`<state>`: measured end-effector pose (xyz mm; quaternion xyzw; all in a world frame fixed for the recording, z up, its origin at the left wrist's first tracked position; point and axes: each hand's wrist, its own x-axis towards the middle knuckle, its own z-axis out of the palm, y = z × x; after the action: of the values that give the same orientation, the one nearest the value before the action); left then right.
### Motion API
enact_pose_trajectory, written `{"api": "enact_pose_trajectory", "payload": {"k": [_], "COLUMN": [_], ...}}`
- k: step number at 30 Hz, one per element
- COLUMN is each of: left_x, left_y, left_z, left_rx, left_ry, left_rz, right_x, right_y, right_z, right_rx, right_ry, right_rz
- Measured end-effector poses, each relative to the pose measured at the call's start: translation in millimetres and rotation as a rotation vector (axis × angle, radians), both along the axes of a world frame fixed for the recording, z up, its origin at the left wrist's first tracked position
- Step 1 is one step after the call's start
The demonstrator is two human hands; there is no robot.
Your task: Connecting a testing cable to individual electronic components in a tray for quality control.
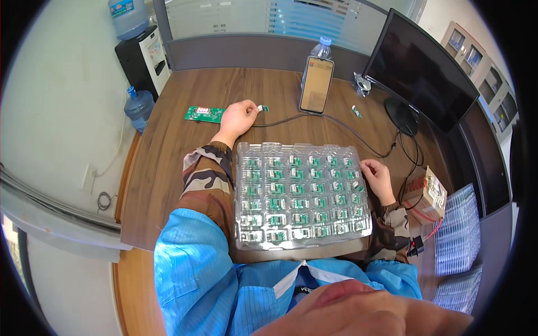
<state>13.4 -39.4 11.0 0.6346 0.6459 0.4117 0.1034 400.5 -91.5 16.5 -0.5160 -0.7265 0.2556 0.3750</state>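
Observation:
My left hand (238,119) is at the far left of the desk, pinching a small green circuit board (265,108) with a white part on it. Just left of that hand lies a larger green circuit board (197,113) with a red-and-white digit display. In front of me is a clear plastic blister tray (297,244) holding rows of small green circuit boards, most of them in pockets. One small board (357,186) sits askew by the tray's right side. My right hand (378,178) has its fingers curled at the tray's right rim.
A phone (317,87) leans on a bottle (324,46) at the back. Another small board (356,111) lies right of it. A monitor (423,67), black cable (336,121), carton (428,196) and stacked clear trays (458,229) are on the right.

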Motion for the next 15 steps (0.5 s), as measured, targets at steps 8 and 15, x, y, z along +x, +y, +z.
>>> {"api": "enact_pose_trajectory", "payload": {"k": [8, 15], "left_x": [2.2, 2.3], "left_y": [3.2, 4.6], "left_z": [3.9, 1.8], "left_rx": [-0.037, -0.056], "left_ry": [0.059, 0.061], "left_rz": [0.003, 0.005], "right_x": [-2.1, -2.7], "right_y": [-0.8, -3.1], "right_z": [1.8, 5.4], "right_rx": [0.029, 0.049], "right_ry": [-0.038, -0.077], "right_rz": [0.030, 0.041]}}
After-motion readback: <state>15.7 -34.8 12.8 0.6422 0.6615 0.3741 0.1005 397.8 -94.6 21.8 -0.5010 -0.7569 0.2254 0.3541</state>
